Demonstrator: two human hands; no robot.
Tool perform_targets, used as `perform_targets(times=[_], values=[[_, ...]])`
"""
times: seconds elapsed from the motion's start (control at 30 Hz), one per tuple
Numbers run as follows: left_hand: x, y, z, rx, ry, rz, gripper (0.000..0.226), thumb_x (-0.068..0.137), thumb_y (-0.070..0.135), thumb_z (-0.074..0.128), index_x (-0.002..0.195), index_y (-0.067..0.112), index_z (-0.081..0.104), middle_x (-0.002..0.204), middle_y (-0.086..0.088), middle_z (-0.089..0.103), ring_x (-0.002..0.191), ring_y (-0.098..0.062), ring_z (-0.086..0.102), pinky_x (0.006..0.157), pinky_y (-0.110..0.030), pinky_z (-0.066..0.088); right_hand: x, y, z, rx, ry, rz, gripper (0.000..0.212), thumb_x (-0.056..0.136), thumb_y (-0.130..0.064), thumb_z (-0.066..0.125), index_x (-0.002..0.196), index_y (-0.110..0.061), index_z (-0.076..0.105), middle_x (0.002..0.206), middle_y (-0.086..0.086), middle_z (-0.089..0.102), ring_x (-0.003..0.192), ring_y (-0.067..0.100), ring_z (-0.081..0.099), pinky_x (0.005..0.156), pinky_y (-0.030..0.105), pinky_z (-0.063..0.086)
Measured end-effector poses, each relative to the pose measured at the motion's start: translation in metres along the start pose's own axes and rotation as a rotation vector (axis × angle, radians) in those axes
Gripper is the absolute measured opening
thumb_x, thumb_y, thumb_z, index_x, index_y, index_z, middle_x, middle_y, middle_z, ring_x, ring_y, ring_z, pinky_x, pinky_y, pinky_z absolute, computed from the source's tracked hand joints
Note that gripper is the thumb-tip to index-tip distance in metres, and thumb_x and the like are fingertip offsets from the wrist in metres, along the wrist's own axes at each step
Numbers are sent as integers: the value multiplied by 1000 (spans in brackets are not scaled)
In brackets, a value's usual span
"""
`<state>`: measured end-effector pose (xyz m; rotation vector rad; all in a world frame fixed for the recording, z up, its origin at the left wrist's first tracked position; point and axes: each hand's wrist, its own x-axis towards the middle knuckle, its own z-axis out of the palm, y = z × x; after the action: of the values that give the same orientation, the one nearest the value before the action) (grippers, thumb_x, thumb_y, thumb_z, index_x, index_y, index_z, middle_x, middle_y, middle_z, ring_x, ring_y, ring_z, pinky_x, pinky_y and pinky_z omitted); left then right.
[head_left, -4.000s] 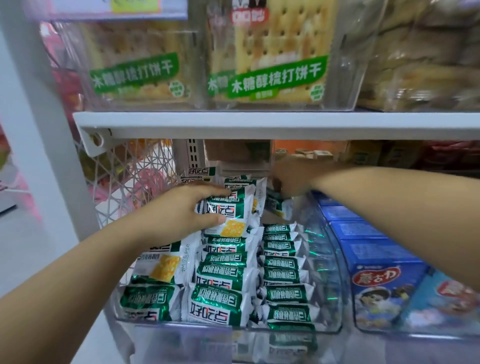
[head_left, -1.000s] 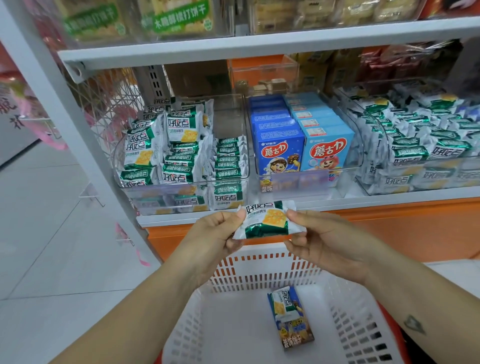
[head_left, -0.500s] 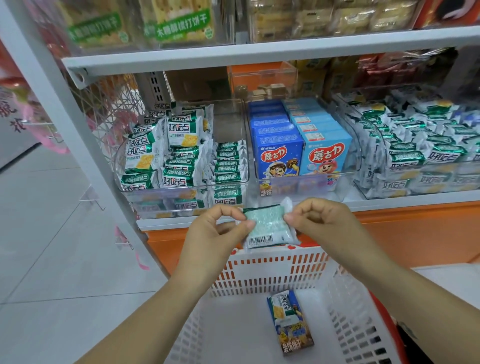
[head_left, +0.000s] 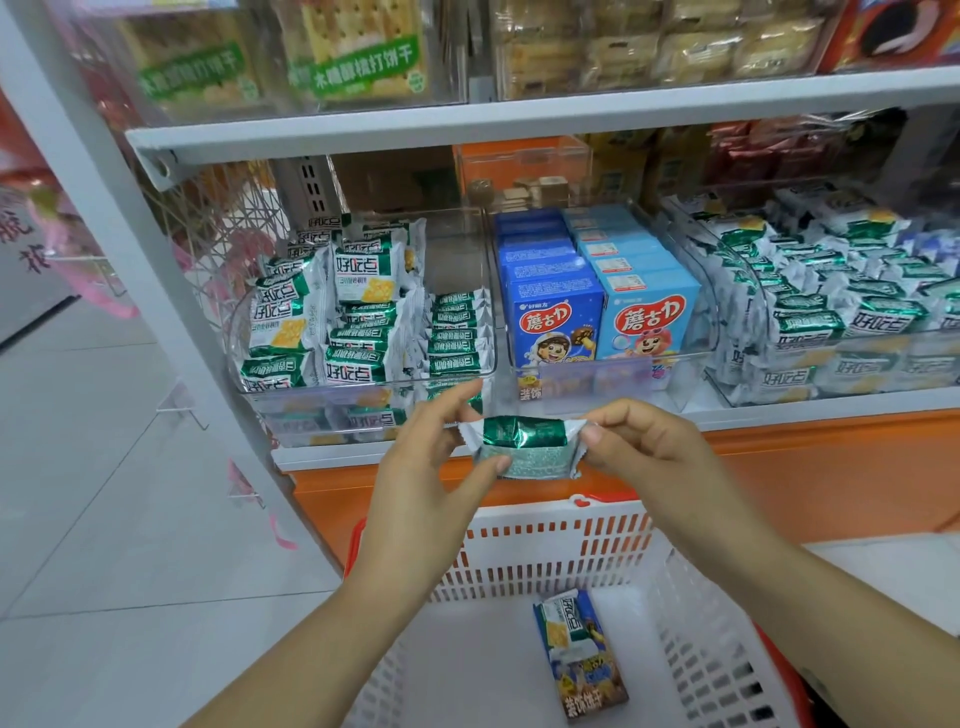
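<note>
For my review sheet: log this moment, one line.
left hand: pinches cracker packet | right hand: pinches it too | white basket: below

I note a white basket (head_left: 561, 551) below, one small box (head_left: 582, 657) lying flat inside; on the shelf (head_left: 831, 404), clear bins (head_left: 457, 249) hold green packets (head_left: 358, 332) and blue boxes (head_left: 602, 317).

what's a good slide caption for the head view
The left hand and right hand pinch a green snack packet by its ends above a white basket.
</note>
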<state>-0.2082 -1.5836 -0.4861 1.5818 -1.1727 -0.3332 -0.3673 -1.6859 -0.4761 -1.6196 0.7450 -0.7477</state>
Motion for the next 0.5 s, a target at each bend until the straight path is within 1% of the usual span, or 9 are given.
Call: perform_targets(times=[0.13, 0.2, 0.23, 0.3, 0.33, 0.37, 0.4, 0.43, 0.5], values=[[0, 1, -1, 21, 5, -20, 57, 82, 20, 73, 110, 60, 45, 109, 39, 49, 103, 23, 48, 85, 1, 36, 0, 4, 2, 99, -17, 56, 27, 92, -16, 55, 73, -30, 69, 91, 5, 74, 93, 22, 69, 94, 38, 50], [0, 0, -3, 7, -20, -35, 51, 83, 23, 71, 108, 61, 49, 112, 32, 54, 103, 14, 54, 87, -7, 43, 0, 2, 3, 120, -28, 59, 24, 91, -19, 55, 74, -29, 69, 91, 5, 74, 91, 22, 70, 93, 39, 50], [1, 0, -4, -9, -34, -39, 48, 84, 25, 70, 109, 61, 50, 111, 27, 58, 101, 4, 60, 87, -15, 48, 0, 0, 4, 119, -31, 58, 22, 91, -20, 55, 75, -27, 68, 90, 4, 74, 88, 19, 71, 91, 38, 50], [1, 2, -6, -53, -82, -88, 41, 86, 30, 66, 111, 59, 52, 105, 25, 59, 85, -10, 66, 79, -24, 55, 0, -3, 4, 93, -13, 69, 16, 92, -21, 56, 79, -22, 66, 81, -1, 74, 75, 10, 70, 79, 32, 50], [2, 3, -8, -73, -107, -131, 37, 86, 34, 64, 111, 58, 52, 105, 24, 57, 82, -12, 66, 76, -24, 56, 0, -4, 5, 83, 5, 74, 12, 91, -21, 57, 82, -19, 64, 76, -2, 73, 67, 7, 67, 72, 30, 48], [4, 2, -8, -96, -134, -192, 33, 84, 39, 64, 110, 56, 54, 107, 22, 58, 84, -10, 66, 76, -23, 56, 0, -5, 6, 66, 27, 77, 7, 90, -21, 59, 85, -17, 63, 74, -2, 73, 62, 6, 66, 67, 28, 48], [5, 0, -8, -134, -162, -267, 31, 79, 45, 65, 108, 54, 58, 109, 15, 61, 91, -10, 66, 80, -25, 55, 0, -6, 6, 38, 47, 66, 3, 89, -21, 61, 88, -18, 62, 77, -4, 73, 61, 5, 65, 65, 27, 48], [7, -2, -8, -191, -187, -341, 31, 74, 49, 66, 105, 50, 62, 108, 2, 66, 96, -17, 66, 87, -33, 55, 0, -7, 6, 5, 61, 44, 6, 87, -21, 63, 92, -21, 62, 84, -7, 73, 63, 4, 65, 65, 24, 49], [9, -3, -8, -318, -205, -468, 26, 74, 46, 69, 99, 40, 68, 105, -22, 64, 96, -35, 65, 93, -51, 50, -2, -10, 3, -41, -15, -34, 25, 84, -23, 65, 106, -32, 59, 106, -16, 69, 76, 1, 67, 71, 14, 51]])
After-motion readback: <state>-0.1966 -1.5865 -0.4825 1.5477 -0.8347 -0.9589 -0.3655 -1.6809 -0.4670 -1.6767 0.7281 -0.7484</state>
